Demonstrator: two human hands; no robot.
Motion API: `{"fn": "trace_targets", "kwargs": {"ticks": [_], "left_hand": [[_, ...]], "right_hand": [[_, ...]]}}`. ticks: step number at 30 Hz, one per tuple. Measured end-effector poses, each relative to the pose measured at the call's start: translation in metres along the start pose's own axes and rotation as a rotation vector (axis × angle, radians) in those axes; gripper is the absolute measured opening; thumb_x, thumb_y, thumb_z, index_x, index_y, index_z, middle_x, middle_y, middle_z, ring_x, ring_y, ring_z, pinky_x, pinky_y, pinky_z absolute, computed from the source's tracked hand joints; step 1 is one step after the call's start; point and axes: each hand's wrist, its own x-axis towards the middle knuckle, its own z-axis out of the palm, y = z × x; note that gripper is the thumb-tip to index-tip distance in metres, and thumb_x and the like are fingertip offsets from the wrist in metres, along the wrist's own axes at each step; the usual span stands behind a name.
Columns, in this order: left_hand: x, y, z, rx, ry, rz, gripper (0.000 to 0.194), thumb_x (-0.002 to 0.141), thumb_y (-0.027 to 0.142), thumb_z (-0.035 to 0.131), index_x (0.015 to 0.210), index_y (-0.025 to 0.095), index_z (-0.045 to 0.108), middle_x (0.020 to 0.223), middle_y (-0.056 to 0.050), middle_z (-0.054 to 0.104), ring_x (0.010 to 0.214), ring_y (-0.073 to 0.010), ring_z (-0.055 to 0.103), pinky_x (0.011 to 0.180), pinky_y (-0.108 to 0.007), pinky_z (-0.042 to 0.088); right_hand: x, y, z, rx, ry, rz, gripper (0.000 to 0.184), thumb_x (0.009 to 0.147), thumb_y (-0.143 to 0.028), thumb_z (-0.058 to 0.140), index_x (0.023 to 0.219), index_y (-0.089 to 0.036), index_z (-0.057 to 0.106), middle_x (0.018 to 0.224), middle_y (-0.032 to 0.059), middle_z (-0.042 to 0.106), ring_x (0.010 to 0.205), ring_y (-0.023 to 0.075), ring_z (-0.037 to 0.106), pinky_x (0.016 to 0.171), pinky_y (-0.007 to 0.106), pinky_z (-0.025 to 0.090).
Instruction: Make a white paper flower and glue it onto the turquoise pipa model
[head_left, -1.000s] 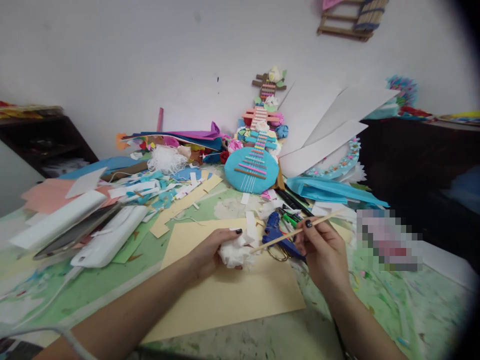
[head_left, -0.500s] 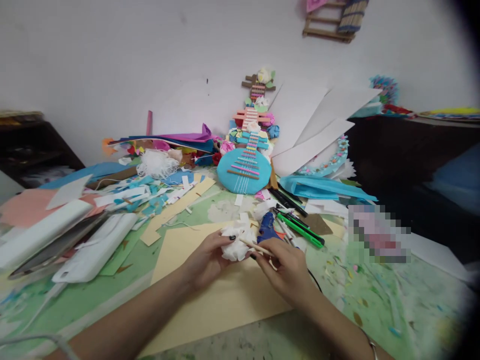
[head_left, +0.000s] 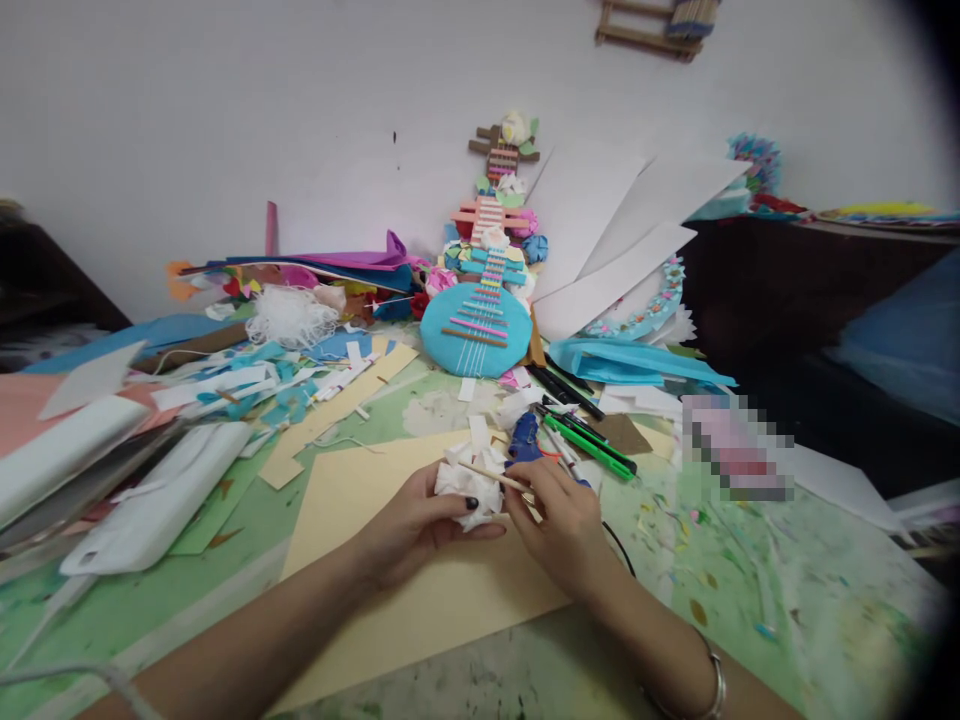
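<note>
Cupped in my left hand [head_left: 420, 520] is a white crinkled paper flower [head_left: 469, 495], its thumb pressed across the front petals. My right hand [head_left: 559, 515] pinches a thin wooden stick [head_left: 491, 474], whose tip lies against the flower's upper petals. Below both hands lies a cream sheet of paper [head_left: 375, 610]. Just behind the right hand sits a blue glue gun [head_left: 524, 438], partly hidden by the fingers. A blue paper lute [head_left: 476, 330] with strings and coloured bars leans upright against the wall beyond.
Pens and a green cutter [head_left: 589, 445] lie right of the glue gun. Paper scraps [head_left: 247, 385] and a tangle of white string [head_left: 291, 315] spread over the left side. A white power strip [head_left: 161, 500] and its cord lie at near left. White sheets [head_left: 600, 220] lean at the back.
My left hand has turned the flower, and its thumb now sits lower on it. The stick's tip has shifted to the upper petals. The whole view has tilted slightly down and right.
</note>
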Motion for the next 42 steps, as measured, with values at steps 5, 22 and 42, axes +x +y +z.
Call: {"fn": "trace_targets", "kwargs": {"ticks": [5,22,42], "left_hand": [[0.000,0.001,0.001,0.070,-0.016,-0.033,0.035,0.073,0.005,0.061,0.107,0.009,0.057,0.101,-0.014,0.067,0.089,-0.0239,0.065,0.079,-0.037,0.054],[0.004,-0.005,0.001,0.286,0.049,0.007,0.027,0.078,0.026,0.063,0.099,0.010,0.058,0.086,-0.009,0.067,0.070,-0.0161,0.065,0.059,-0.023,0.049],[0.002,-0.005,0.008,0.612,0.116,0.126,0.028,0.070,0.025,0.065,0.093,0.013,0.057,0.072,-0.001,0.062,0.061,-0.0134,0.056,0.057,-0.023,0.045]], "right_hand": [[0.002,0.003,-0.002,0.041,0.036,-0.008,0.014,0.081,-0.008,0.054,0.092,-0.016,0.057,0.078,0.0036,0.064,0.061,0.0110,0.056,0.052,0.021,0.039],[0.005,-0.004,-0.008,0.066,0.105,-0.086,0.014,0.079,-0.006,0.056,0.088,-0.016,0.061,0.075,0.0034,0.064,0.062,0.0108,0.059,0.051,0.021,0.039],[0.012,-0.001,-0.011,0.304,-0.180,0.221,0.004,0.081,-0.019,0.058,0.084,-0.018,0.061,0.072,0.0013,0.056,0.059,0.0112,0.048,0.050,0.021,0.033]]}}
